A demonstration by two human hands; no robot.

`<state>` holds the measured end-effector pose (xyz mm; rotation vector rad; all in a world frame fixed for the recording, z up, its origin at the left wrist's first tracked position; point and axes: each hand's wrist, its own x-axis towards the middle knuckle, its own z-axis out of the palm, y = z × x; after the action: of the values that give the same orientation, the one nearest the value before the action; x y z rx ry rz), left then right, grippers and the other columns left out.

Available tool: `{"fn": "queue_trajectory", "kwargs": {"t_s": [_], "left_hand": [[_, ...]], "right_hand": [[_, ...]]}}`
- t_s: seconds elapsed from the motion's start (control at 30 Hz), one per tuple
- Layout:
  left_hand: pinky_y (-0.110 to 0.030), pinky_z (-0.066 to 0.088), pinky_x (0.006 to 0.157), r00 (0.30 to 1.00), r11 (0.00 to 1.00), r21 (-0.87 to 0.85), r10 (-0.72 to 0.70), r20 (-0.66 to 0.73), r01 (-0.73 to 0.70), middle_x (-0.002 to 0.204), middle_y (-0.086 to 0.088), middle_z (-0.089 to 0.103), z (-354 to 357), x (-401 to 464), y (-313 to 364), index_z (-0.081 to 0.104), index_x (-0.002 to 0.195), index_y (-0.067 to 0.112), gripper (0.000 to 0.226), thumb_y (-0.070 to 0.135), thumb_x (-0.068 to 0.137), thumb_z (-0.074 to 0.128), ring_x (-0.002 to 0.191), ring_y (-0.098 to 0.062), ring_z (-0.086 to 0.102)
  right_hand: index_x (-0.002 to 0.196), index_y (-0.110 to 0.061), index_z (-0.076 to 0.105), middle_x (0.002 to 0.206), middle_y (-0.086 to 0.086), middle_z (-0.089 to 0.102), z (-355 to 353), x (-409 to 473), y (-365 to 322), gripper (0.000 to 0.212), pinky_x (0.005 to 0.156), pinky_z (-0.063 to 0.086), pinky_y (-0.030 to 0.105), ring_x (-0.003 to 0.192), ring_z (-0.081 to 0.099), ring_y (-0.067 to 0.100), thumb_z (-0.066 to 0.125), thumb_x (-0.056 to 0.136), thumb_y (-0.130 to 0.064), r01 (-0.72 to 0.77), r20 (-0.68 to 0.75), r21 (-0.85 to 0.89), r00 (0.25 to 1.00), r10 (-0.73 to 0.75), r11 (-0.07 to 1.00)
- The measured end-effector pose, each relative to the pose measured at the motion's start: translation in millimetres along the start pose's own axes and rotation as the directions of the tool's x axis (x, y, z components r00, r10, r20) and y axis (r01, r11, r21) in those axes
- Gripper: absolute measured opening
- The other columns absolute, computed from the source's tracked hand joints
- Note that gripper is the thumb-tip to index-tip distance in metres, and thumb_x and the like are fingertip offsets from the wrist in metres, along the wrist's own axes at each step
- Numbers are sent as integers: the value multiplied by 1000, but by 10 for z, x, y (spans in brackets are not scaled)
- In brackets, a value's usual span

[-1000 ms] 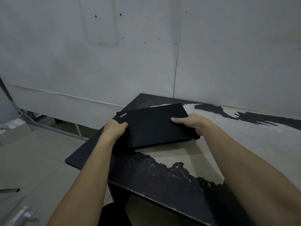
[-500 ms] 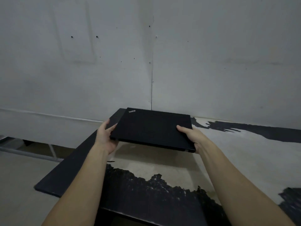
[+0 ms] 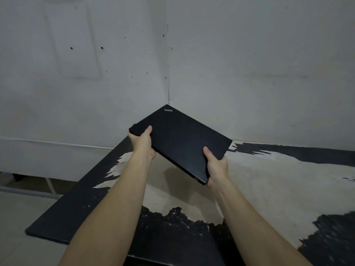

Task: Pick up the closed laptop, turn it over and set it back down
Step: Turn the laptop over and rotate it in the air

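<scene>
The closed black laptop (image 3: 182, 139) hangs in the air above the table, lid side with its small logo facing me, tilted so its far corner points up and its right near corner points down. My left hand (image 3: 143, 142) grips its left edge, thumb on the lid. My right hand (image 3: 216, 166) grips the lower right corner, thumb on top and fingers hidden beneath. The laptop's underside is hidden.
The table (image 3: 269, 181) has a worn top, black with large pale patches, and its left edge (image 3: 63, 204) runs diagonally. A grey wall (image 3: 230, 64) stands directly behind it. Concrete floor (image 3: 17, 217) and a metal rail (image 3: 25, 191) lie to the left.
The laptop went from lying on the table to held level in the air, and now it is higher and rotated, its logo corner tipped up and right side dropped.
</scene>
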<state>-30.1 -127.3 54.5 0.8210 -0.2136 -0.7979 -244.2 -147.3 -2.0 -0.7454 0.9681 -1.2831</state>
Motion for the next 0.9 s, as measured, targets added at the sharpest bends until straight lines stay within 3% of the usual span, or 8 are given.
{"fn": "queue_trajectory", "kwargs": {"t_s": [0.13, 0.3, 0.4, 0.5, 0.6, 0.77, 0.83, 0.9], "left_hand": [[-54, 63, 74, 999, 999, 37, -39, -30, 40, 121, -12, 64, 113, 33, 83, 45, 128, 21, 53, -2, 88, 69, 96, -30, 72], [-54, 63, 64, 983, 978, 103, -184, -5, 183, 123, -17, 69, 67, 75, 174, 46, 139, 17, 54, 2, 92, 67, 98, -36, 73], [-44, 60, 49, 964, 946, 217, -259, 56, 242, 127, -15, 70, 45, 14, 232, 49, 143, 13, 51, 10, 95, 65, 105, -34, 72], [-41, 59, 42, 942, 908, 314, -321, 98, 277, 111, -15, 77, 62, -91, 267, 59, 135, 9, 42, 13, 94, 67, 86, -32, 77], [-39, 60, 44, 907, 868, 398, -386, 165, 297, 85, -13, 81, 103, -207, 253, 70, 119, 5, 28, 16, 94, 68, 67, -29, 78], [-41, 63, 54, 849, 808, 490, -479, 225, 326, 105, -14, 79, 168, -411, 95, 67, 128, 7, 37, 18, 92, 69, 82, -30, 78], [-43, 62, 55, 846, 815, 491, -471, 250, 308, 116, -17, 76, 208, -495, 8, 62, 134, 9, 44, 13, 91, 71, 92, -32, 76], [-44, 63, 56, 839, 821, 492, -464, 283, 288, 120, -19, 74, 267, -589, -63, 58, 137, 10, 48, 9, 91, 71, 99, -34, 74]], "right_hand": [[128, -20, 69, 123, 6, 79, -119, -10, -131, 33, 90, 63, 47, 105, 78, 25, 65, 100, -39, -86, 155, 98, 985, 71, 991], [130, -9, 70, 111, 16, 80, -678, 186, -502, 99, 72, 67, 44, 95, 80, 33, 36, 85, -90, -308, 372, 3, 884, 284, 952], [133, -3, 71, 123, 21, 76, -941, 357, -712, 122, 81, 66, 49, 104, 77, 40, 29, 74, -100, -352, 461, -155, 801, 383, 923], [133, 1, 70, 123, 21, 75, -991, 520, -984, 128, 80, 65, 44, 101, 78, 36, 31, 69, -103, -326, 500, -351, 728, 470, 878], [128, -4, 69, 111, 18, 74, -831, 653, -1263, 118, 71, 63, 37, 84, 76, 30, 41, 67, -101, -219, 442, -565, 733, 516, 796], [150, -24, 48, 134, 1, 68, -303, 742, -1539, 103, 93, 55, 40, 109, 70, 21, 65, 69, -86, 139, 466, -707, 829, 309, 693], [157, -26, 43, 156, -7, 52, -86, 699, -1642, 110, 114, 38, 38, 140, 51, 17, 67, 66, -84, 364, 525, -780, 824, 215, 508], [156, -24, 45, 158, -6, 48, 130, 651, -1707, 114, 119, 30, 34, 146, 42, 15, 67, 63, -85, 527, 580, -809, 788, 206, 259]]}}
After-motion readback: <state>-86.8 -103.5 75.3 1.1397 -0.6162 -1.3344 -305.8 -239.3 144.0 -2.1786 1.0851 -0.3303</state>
